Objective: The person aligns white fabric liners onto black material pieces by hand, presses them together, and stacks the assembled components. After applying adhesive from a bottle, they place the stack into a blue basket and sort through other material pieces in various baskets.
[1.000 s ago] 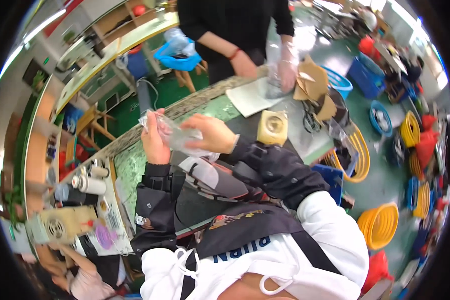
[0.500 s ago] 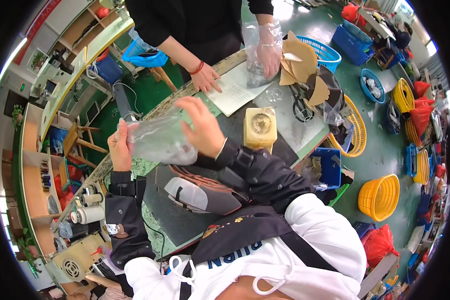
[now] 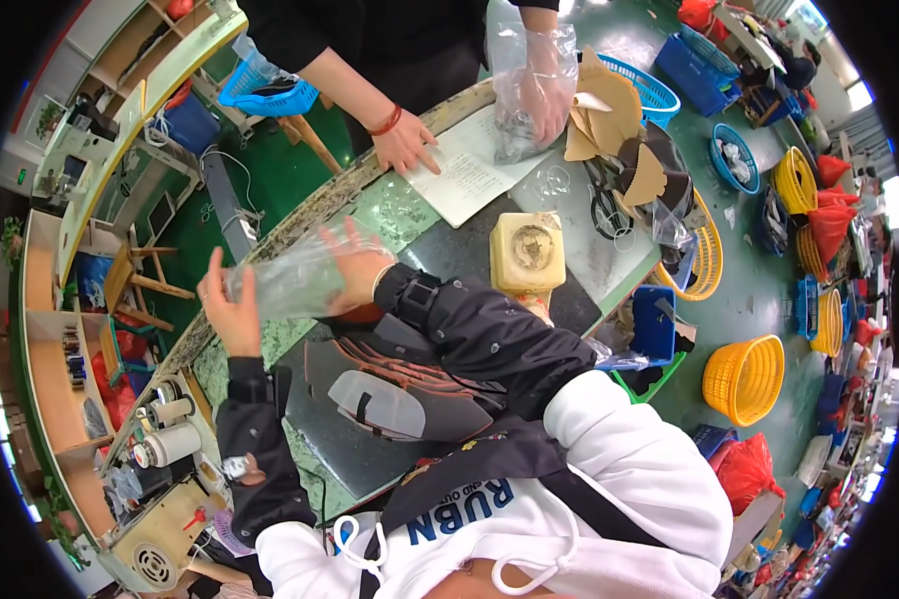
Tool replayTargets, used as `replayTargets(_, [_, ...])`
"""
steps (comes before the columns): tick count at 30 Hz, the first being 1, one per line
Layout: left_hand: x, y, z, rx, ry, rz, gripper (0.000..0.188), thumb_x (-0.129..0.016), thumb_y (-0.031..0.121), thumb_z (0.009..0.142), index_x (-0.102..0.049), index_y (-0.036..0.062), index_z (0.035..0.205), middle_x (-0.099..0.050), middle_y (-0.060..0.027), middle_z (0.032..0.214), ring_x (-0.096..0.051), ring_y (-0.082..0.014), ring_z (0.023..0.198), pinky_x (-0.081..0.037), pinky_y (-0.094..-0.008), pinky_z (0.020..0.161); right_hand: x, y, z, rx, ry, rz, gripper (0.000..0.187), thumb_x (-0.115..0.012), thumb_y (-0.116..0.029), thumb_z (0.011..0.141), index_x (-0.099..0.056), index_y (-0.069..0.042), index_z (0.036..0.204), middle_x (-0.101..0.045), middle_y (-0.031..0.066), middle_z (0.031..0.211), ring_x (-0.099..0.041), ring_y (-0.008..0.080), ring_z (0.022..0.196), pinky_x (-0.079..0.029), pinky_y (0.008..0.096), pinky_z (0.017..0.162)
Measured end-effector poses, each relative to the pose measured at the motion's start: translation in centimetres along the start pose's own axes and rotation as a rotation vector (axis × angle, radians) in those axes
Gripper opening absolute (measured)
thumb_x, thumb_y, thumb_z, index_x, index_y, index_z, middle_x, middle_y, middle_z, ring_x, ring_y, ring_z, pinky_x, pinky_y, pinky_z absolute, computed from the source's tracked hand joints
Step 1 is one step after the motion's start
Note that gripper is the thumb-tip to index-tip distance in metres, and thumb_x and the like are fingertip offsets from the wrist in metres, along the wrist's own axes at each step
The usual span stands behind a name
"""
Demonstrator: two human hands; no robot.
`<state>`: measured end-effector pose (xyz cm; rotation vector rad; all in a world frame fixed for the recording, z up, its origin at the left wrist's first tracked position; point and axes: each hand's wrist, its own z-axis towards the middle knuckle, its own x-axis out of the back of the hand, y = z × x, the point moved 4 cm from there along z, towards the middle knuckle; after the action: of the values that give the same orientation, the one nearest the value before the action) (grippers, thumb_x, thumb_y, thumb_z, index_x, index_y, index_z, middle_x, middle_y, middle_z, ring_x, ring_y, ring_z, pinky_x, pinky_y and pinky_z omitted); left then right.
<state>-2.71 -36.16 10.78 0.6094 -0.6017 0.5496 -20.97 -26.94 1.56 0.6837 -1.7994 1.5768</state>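
A clear plastic bag [image 3: 295,280] stretches between my two hands above the workbench. At its left end my left hand [image 3: 232,311] holds the edge, with forefinger and thumb apart around the film. My right hand [image 3: 358,272] is at the other end, fingers spread and overlapped by the film; I cannot tell whether they are inside or behind it. Below my forearms lies a dark piece with reddish stripes and a grey oval patch [image 3: 380,404]. A cream block-shaped container [image 3: 527,255] with a round stained top stands right of my right hand.
Across the bench a person's hand [image 3: 405,143] rests by an open notebook [image 3: 469,175]; their other hand is in a clear bag [image 3: 529,95]. Black scissors [image 3: 606,212] and cardboard pieces [image 3: 604,115] lie at the right. A yellow basket [image 3: 744,379] stands on the floor.
My left hand has shifted slightly left and its fingers have spread. My right hand has moved left and down, from in front of the bag to where the film overlaps it.
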Motion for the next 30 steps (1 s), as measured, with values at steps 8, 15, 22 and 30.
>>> replayTargets(8, [-9.3,4.5,-4.9,-0.027,-1.230,0.105,0.045,-0.072,0.021,0.075,-0.058,0.0131,0.116,-0.057,-0.0139,0.119,-0.049,-0.0364,0.116,-0.042,-0.0474,0.094,-1.7,1.4,1.5,0.008,-0.171,-0.029,0.113,-0.078,-0.044,0.061,-0.014,-0.016,0.150,-0.005,0.0379,0.147,-0.028,0.0396,0.137,-0.020,0.0549,0.111])
replayTargets(15, [-13.5,-0.8,-4.4,-0.323,-1.092,0.536,0.085,-0.075,0.051,0.064,-0.044,0.0211,0.137,-0.037,-0.0142,0.144,-0.014,-0.0454,0.138,-0.014,-0.0683,0.104,-5.3,7.0,2.9,-0.131,-0.015,-0.219,0.102,-0.075,-0.047,0.066,-0.020,-0.025,0.149,-0.011,0.0237,0.153,-0.022,0.0450,0.137,-0.024,0.0604,0.107])
replayTargets(22, [-14.6,-0.8,-4.0,-0.189,-1.219,0.540,0.098,-0.073,0.059,0.061,-0.036,0.0200,0.143,-0.033,-0.0145,0.148,-0.009,-0.0476,0.138,-0.013,-0.0679,0.104,-3.0,6.3,2.8,-0.205,-0.087,-0.196,0.083,-0.063,-0.056,0.075,-0.028,-0.031,0.146,-0.012,0.0127,0.156,-0.018,0.0550,0.134,-0.020,0.0732,0.099])
replayTargets(30, [-17.9,-3.4,-5.5,-0.125,-1.031,0.249,0.066,-0.065,0.047,0.078,-0.046,0.0165,0.133,-0.056,-0.0173,0.121,-0.050,-0.0367,0.115,-0.038,-0.0560,0.093,-4.7,8.2,4.3,-0.251,-0.021,-0.136,0.070,-0.053,-0.056,0.082,-0.034,-0.029,0.144,-0.015,0.0127,0.155,-0.016,0.0560,0.134,-0.015,0.0747,0.099])
